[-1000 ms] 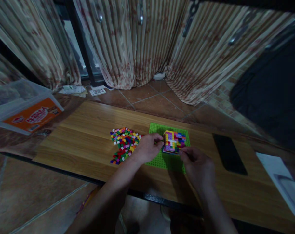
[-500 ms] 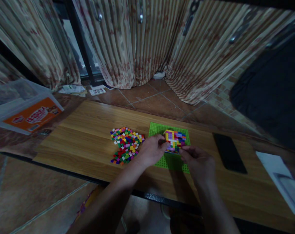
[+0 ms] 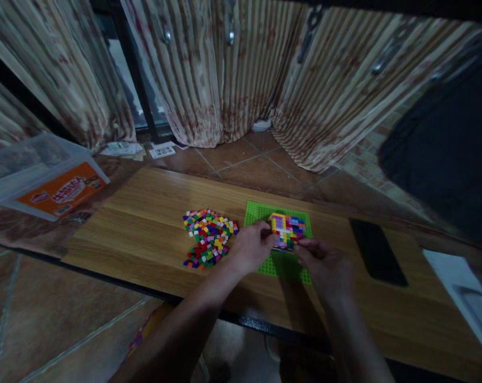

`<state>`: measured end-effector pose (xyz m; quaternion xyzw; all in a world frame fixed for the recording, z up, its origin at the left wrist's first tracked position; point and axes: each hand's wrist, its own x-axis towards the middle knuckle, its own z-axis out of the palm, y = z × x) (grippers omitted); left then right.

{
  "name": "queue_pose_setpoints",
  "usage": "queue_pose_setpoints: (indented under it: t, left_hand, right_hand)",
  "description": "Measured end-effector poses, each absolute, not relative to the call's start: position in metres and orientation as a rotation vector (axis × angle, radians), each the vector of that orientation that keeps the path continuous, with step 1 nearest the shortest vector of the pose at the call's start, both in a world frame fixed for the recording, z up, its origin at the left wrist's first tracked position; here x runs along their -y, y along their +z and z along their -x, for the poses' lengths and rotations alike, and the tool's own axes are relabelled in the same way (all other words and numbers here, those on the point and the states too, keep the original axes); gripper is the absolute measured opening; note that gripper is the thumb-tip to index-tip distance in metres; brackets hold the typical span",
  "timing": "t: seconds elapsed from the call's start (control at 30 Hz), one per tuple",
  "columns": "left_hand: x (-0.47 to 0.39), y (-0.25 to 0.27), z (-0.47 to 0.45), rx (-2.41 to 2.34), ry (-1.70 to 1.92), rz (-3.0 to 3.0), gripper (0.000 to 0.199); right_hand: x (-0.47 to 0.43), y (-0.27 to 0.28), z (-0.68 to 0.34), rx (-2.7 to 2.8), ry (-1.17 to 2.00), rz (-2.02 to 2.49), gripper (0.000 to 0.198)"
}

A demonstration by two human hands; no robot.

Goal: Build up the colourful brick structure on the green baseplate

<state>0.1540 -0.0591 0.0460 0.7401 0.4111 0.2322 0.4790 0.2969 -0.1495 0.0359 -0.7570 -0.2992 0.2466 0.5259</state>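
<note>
Viewing from the head camera: a multicoloured block of small stacked plastic bricks point(image 3: 287, 230) sits on a flat green studded plastic baseplate point(image 3: 278, 263), near the centre of a long wooden-topped table point(image 3: 145, 213). The left hand point(image 3: 252, 247) is curled against the block's 9 o'clock side, thumb and fingers pinched on its edge. The right hand point(image 3: 324, 263) is also curled, fingertips pinched at the block's 5 o'clock corner. Whether either hand also holds a loose brick cannot be told.

A loose heap of small multicoloured plastic bricks point(image 3: 206, 236) lies at 9 o'clock of the baseplate, just beside the left hand. A flat black rectangular phone point(image 3: 376, 252) lies at 3 o'clock, apart from the right hand.

Hazards, as judged:
- Uneven pressure from the two grips may split the block along a seam.
- Lifting or twisting could drag the baseplate, which does not appear to be anchored.
- The left wrist may sweep the heap and scatter pieces off the table's near edge.
- Dim lighting may cause wrong colour or stud alignment.
</note>
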Motion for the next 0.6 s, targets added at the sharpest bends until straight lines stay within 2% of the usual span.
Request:
queue_pose_setpoints:
  t: [0.43,0.6]
  left_hand:
    - [0.056,0.046,-0.151,-0.986,0.577,-1.793,0.022]
    - [0.042,0.042,-0.144,-0.995,0.724,-1.741,0.026]
  right_hand:
    - [0.145,0.048,-0.249,1.051,0.450,1.720,0.019]
    - [0.144,0.046,-0.241,1.109,0.429,1.752,0.020]
